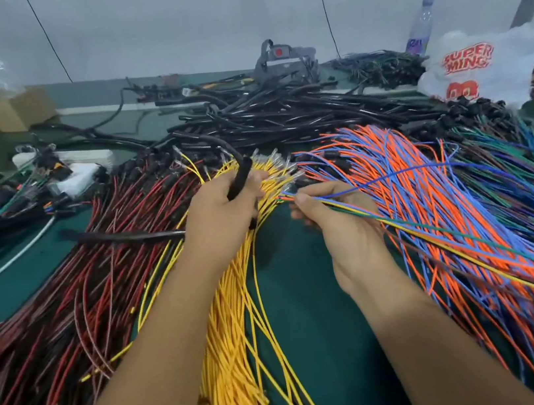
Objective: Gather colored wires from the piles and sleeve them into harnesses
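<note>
On the green worktop (308, 300) lie piles, from the left: red wires (74, 293), then yellow wires (231, 346), then orange and blue wires (431, 198). The left hand (222, 212) has its fingers curled round a black sleeve (241, 176), held above the yellow pile. The right hand (334, 223) pinches a small bunch of mixed wires (357, 211) near their tips. These wires look light, limp and springy; gripping close to the ends should keep them aligned for entering the sleeve.
</note>
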`<action>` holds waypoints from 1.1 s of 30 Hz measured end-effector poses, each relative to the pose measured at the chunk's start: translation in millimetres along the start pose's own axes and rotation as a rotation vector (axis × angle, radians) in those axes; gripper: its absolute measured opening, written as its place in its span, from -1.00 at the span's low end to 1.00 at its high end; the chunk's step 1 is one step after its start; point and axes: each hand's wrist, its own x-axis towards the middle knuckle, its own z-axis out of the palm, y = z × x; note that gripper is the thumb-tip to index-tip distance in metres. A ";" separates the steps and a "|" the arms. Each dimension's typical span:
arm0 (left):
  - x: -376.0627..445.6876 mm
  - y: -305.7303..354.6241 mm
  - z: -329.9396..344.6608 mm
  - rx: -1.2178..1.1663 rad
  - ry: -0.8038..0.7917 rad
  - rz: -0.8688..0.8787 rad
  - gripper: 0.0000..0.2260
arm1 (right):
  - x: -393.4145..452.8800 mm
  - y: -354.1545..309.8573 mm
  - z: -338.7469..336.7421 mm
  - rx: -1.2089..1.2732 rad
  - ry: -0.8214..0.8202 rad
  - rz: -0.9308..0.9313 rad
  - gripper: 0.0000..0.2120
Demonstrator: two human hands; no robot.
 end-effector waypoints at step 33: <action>-13.8 -0.6 -0.1 0.447 -0.168 0.268 -0.72 | 2.9 -1.8 -5.9 0.148 0.082 -0.009 -0.83</action>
